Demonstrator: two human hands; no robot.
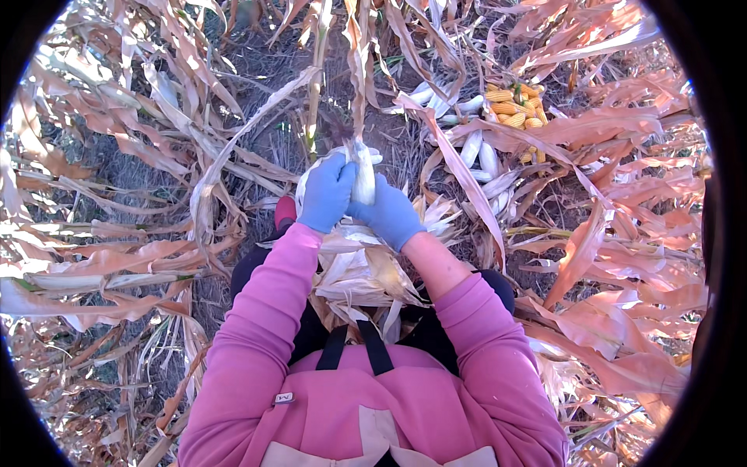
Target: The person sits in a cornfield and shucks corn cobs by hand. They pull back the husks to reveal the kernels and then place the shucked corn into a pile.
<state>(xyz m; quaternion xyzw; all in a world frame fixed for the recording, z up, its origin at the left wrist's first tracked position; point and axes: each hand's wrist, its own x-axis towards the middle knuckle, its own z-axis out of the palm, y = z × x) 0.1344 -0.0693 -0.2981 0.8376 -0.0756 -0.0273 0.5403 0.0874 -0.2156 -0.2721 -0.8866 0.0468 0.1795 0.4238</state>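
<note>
An ear of corn in its pale husk [364, 178] stands nearly upright between my two blue-gloved hands. My left hand [328, 192] wraps its left side, with the thumb against the husk. Lower down, my right hand [390, 211] grips it from the right, its thumb across the base. Dark silk shows at the ear's far tip. More pale husked ears lie just behind the hands, partly hidden by them. Loose dry husks [362, 268] are heaped below my hands, between my knees.
Peeled yellow corn cobs [516, 108] are piled at the upper right. Several ears in white husk [480, 153] lie beside them. Standing dry corn stalks [318, 76] rise ahead, and long dry leaves [452, 157] reach in from both sides. A red shoe [285, 211] shows left of my hands.
</note>
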